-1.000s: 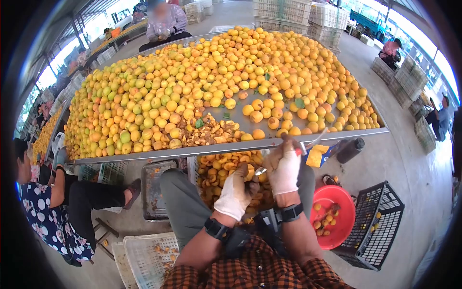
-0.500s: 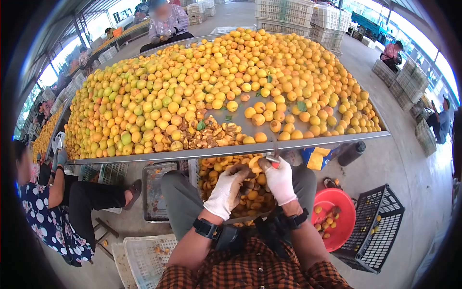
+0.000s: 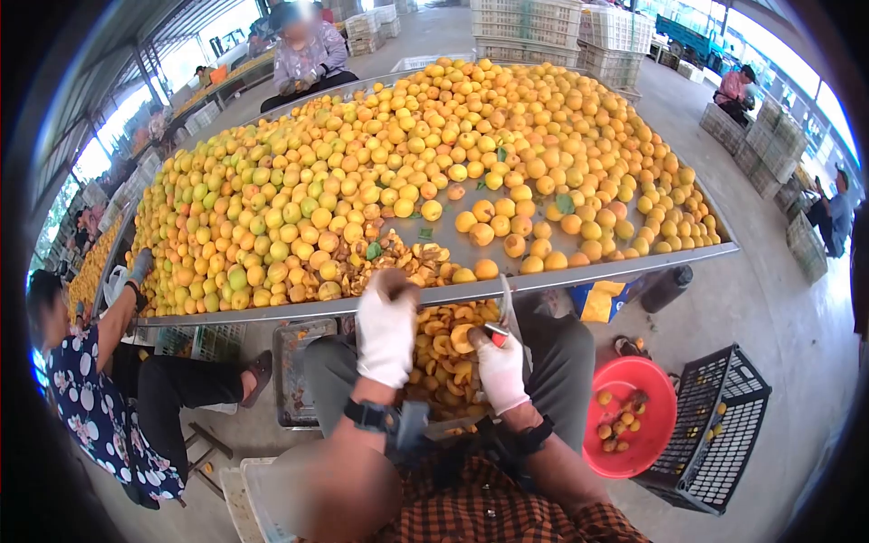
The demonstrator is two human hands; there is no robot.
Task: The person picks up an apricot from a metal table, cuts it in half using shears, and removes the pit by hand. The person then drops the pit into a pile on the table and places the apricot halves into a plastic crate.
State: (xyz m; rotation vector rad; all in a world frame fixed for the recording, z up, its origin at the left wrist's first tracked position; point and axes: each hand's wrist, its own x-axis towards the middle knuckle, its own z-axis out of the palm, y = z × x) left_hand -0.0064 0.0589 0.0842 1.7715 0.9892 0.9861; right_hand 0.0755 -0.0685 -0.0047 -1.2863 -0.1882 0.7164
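Observation:
My left hand (image 3: 386,330), in a white glove with brown-stained fingers, is raised at the front rim of the metal table (image 3: 579,274). Its fingers are blurred, so whether anything is in them does not show. Just beyond it lies a heap of brown-yellow apricot scraps (image 3: 398,258). My right hand (image 3: 502,371), also gloved, grips a knife (image 3: 497,335) with a red and silver handle, its blade pointing up toward the rim. Between my knees sits a container of apricot halves (image 3: 444,385); one half (image 3: 463,338) shows close to my right thumb.
Whole apricots (image 3: 299,195) cover much of the table. To the right are a red basin (image 3: 665,416) with some fruit, a black crate (image 3: 724,452) and a dark bottle (image 3: 667,288). A co-worker (image 3: 100,389) sits at left, one gloved hand at the table. A metal tray (image 3: 294,398) lies nearby.
My left hand has left the apricot it was holding with my right and moved up and left to the table rim. My right hand has lowered slightly, still with the knife.

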